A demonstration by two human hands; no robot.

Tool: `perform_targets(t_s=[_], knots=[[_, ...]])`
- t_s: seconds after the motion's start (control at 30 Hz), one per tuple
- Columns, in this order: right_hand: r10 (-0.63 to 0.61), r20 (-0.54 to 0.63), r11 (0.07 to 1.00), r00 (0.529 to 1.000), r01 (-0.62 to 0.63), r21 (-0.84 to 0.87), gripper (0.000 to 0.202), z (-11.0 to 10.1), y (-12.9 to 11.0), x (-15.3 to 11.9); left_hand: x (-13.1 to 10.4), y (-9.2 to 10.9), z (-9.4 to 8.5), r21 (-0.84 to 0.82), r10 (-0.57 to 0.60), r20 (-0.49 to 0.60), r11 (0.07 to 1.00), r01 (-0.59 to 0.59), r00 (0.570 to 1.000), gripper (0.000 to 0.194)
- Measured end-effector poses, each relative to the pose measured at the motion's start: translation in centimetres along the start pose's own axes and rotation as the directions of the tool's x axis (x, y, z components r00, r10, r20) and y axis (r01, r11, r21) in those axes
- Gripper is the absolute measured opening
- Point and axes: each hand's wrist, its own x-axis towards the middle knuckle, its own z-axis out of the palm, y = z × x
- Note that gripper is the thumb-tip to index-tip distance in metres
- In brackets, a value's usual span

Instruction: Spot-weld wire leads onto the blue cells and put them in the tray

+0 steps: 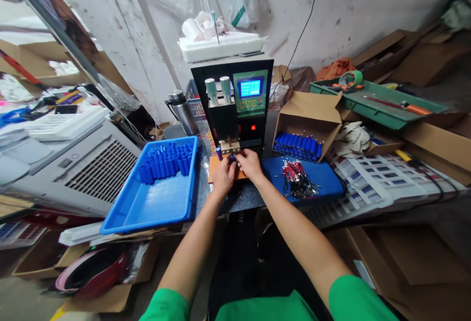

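Note:
A black machine (238,115) with a lit display stands on the table in the head view. Below its metal tips, my left hand (224,176) and my right hand (249,164) meet, fingers closed around a small dark blue cylinder (232,159). Another blue cylinder (219,153) stands upright beside my left fingertips, on the orange board (214,168). To the left, many blue cylinders (167,160) fill the back of a blue tray (156,208). On the right, a pile of red and black wires (299,178) lies on a blue case (327,176). Anything finer between my fingers is too small to tell.
An open cardboard box (309,115) with blue cylinders stands right of the machine. Behind it is a green tray (390,102) with tape and tools. A metal flask (183,112) stands behind the blue tray. White foam (221,46) lies on top of the machine.

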Motion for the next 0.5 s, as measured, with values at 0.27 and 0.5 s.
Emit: perform_targets(t_s=[0.27, 0.5], knots=[[0.068, -0.016, 0.995, 0.998, -0.067, 0.079, 0.017, 0.1, -1.3, -0.7, 0.0, 0.0, 0.0, -0.019, 0.008, -0.001, 1.000, -0.008, 1.000, 0.035], [0.064, -0.026, 0.995, 0.998, -0.062, 0.076, 0.014, 0.2, -1.5, -0.8, -0.1, 0.5, -0.2, 0.020, -0.024, 0.012, 1.000, 0.024, 1.000, 0.038]])
